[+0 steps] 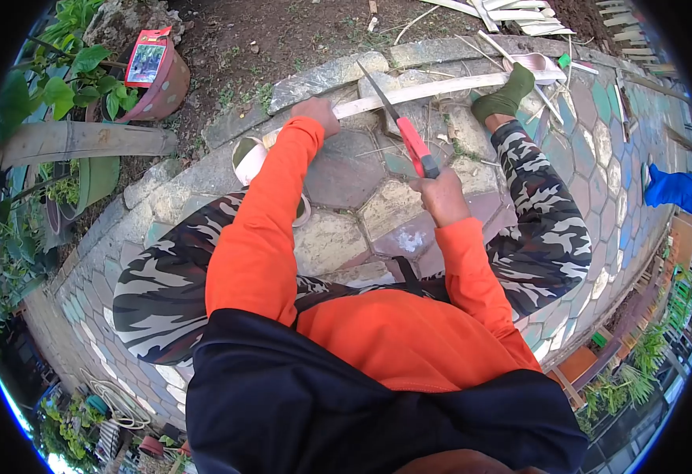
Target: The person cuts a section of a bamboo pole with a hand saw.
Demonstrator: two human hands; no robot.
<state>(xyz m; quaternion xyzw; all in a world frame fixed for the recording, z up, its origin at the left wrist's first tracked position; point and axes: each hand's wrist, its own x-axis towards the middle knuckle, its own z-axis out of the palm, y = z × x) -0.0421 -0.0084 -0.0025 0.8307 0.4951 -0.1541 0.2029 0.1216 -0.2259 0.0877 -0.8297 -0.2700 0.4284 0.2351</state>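
Note:
My left hand (319,115) is closed around the near end of a long pale strip of bamboo or wood (433,90), which lies along the edge of the paving. My right hand (444,197) grips a hand saw (414,144) by its red and grey handle. The saw's dark, narrow blade points up and to the left and crosses the strip in this view, a short way right of my left hand. My foot in a green sock (505,96) rests at the strip's far part. A pale shoe (248,161) sits beside my left forearm.
More pale strips (520,14) lie piled at the top right, near a pinkish shoe (537,66). A red pot (163,88) with a label stands on the soil at upper left, above a thick bamboo pole (85,143). Something blue (670,188) shows at far right.

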